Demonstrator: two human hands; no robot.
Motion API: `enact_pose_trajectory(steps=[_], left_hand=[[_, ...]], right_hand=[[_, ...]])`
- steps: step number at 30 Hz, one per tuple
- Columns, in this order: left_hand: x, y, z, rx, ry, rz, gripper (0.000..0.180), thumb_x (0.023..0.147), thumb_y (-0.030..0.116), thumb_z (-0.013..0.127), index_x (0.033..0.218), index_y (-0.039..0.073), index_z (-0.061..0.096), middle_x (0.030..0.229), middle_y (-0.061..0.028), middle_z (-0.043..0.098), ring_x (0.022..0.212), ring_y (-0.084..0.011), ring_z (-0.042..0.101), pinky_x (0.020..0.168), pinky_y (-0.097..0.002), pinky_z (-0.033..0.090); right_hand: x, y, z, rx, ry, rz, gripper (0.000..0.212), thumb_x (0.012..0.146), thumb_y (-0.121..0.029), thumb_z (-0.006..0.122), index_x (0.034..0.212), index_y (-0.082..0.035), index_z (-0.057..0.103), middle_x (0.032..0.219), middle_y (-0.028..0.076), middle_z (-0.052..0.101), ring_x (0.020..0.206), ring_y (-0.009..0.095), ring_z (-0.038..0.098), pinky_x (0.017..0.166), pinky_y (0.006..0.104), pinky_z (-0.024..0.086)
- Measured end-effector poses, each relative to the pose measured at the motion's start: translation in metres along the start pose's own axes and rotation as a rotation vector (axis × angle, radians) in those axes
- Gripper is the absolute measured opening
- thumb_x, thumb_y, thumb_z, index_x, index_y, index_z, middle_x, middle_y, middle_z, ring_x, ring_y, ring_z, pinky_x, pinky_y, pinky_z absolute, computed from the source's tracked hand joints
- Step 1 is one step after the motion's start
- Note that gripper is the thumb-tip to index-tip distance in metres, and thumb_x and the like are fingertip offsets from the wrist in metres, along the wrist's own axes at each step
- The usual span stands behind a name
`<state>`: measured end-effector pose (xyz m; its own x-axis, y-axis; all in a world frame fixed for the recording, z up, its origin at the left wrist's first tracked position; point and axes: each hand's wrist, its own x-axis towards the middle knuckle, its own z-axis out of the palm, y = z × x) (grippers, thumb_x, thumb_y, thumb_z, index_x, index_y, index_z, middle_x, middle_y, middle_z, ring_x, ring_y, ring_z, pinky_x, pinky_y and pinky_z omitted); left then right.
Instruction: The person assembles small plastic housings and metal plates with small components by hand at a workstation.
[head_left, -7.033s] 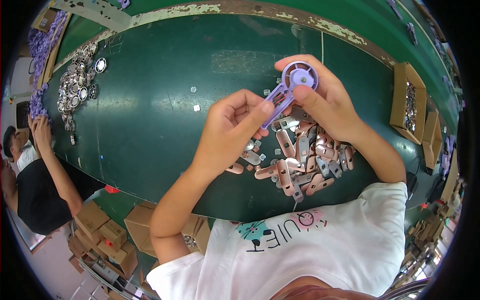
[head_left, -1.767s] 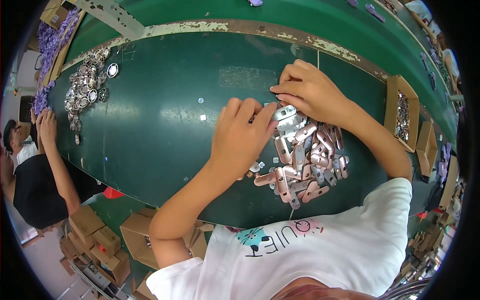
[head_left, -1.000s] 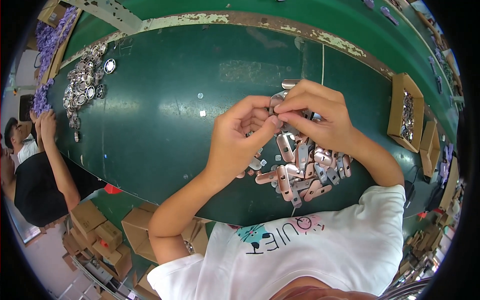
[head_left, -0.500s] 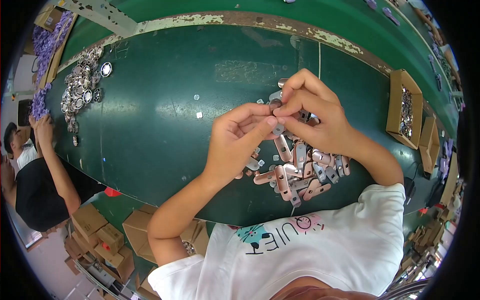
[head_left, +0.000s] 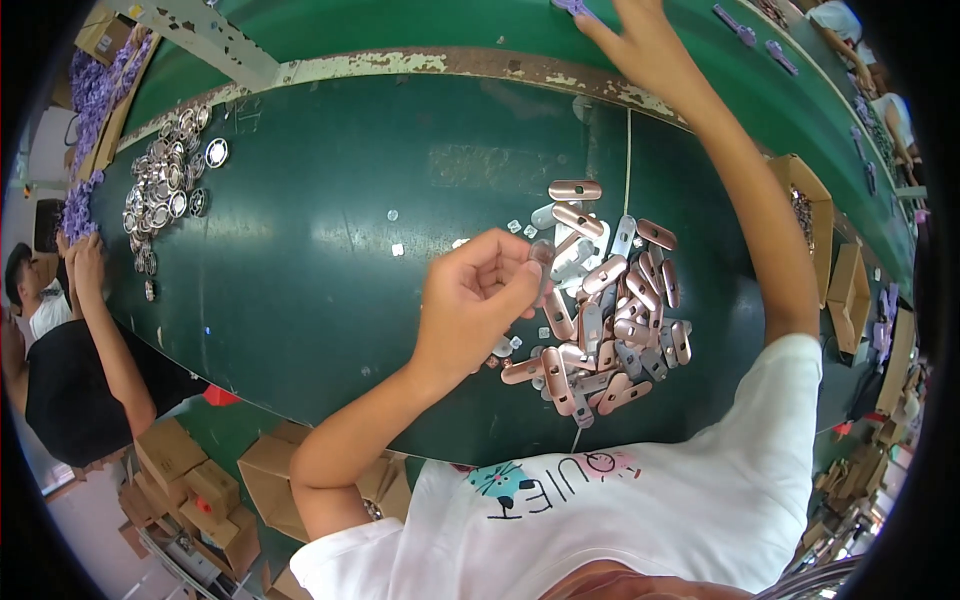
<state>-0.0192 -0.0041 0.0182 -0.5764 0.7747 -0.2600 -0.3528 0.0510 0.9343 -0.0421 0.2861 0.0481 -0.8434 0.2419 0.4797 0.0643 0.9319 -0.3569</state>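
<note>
Many oblong rose-gold metal plates [head_left: 610,320] heaped near table edge, right of left hand [head_left: 470,305]. Left hand fingers curled together, thumb and forefinger pinched on small pinkish clip piece [head_left: 541,252] just above heap. Right hand [head_left: 640,35] stretched far across dark green tabletop [head_left: 330,270], fingers apart, touching small purple part at far edge. Risk: loose pinch lets piece drop into heap; outstretched forearm could sweep plates

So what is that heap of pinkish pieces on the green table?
The heap of pinkish pieces is a loose pile of small, elongated, rounded tabs with a rose, metallic sheen, mixed with a few silvery ones. They lie flat and crisscrossed on the green table, just right of the left hand, whose fingertips reach the pile's edge.
</note>
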Motion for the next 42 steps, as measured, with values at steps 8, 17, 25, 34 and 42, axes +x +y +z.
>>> enact_pose_trajectory(steps=[8, 17, 25, 34, 42], left_hand=[[0.008, 0.004, -0.004, -0.1, -0.011, -0.094, 0.023, 0.093, 0.009, 0.055, 0.108, -0.008, 0.058, 0.095, -0.014, 0.068, 0.085, -0.0162, 0.067, 0.073, -0.0266, 0.057], [0.007, -0.005, -0.004, -0.287, -0.033, -0.143, 0.03, 0.095, 0.012, 0.049, 0.114, -0.011, 0.055, 0.1, -0.0201, 0.065, 0.087, -0.0238, 0.068, 0.078, -0.0299, 0.058], [0.009, -0.006, -0.001, -0.344, -0.091, -0.19, 0.027, 0.096, 0.012, 0.049, 0.112, -0.008, 0.058, 0.097, -0.0126, 0.065, 0.085, -0.017, 0.066, 0.079, -0.0285, 0.058], [0.008, -0.007, 0.0, -0.289, -0.12, -0.208, 0.03, 0.095, 0.013, 0.05, 0.115, -0.009, 0.055, 0.104, -0.0183, 0.064, 0.094, -0.024, 0.066, 0.082, -0.0312, 0.057], [0.01, -0.009, -0.001, -0.295, -0.1, -0.191, 0.028, 0.093, 0.012, 0.055, 0.113, -0.008, 0.057, 0.104, -0.0153, 0.064, 0.094, -0.0209, 0.066, 0.08, -0.0296, 0.058]], right_hand=[[0.043, 0.099, 0.079, -0.248, -0.127, 0.156, 0.036, 0.084, -0.026, 0.061, 0.109, -0.002, 0.055, 0.1, 0.024, 0.059, 0.096, 0.043, 0.055, 0.084, 0.0487, 0.044], [-0.079, -0.083, 0.003, 0.858, -0.044, 0.137, 0.036, 0.072, -0.017, 0.08, 0.099, -0.005, 0.058, 0.084, -0.002, 0.059, 0.069, 0.004, 0.053, 0.059, 0.0186, 0.042], [-0.114, -0.086, 0.013, 0.6, -0.056, 0.109, 0.039, 0.071, -0.017, 0.08, 0.098, -0.001, 0.058, 0.084, 0.003, 0.05, 0.062, 0.008, 0.046, 0.051, 0.0222, 0.039], [-0.12, -0.092, 0.02, 0.541, -0.007, 0.118, 0.04, 0.074, -0.021, 0.078, 0.1, -0.001, 0.056, 0.088, 0.006, 0.051, 0.062, 0.012, 0.05, 0.052, 0.0267, 0.043], [-0.121, -0.091, 0.022, 0.557, 0.003, 0.102, 0.042, 0.075, -0.021, 0.077, 0.104, -0.001, 0.054, 0.092, 0.008, 0.051, 0.065, 0.014, 0.053, 0.054, 0.0266, 0.045]])
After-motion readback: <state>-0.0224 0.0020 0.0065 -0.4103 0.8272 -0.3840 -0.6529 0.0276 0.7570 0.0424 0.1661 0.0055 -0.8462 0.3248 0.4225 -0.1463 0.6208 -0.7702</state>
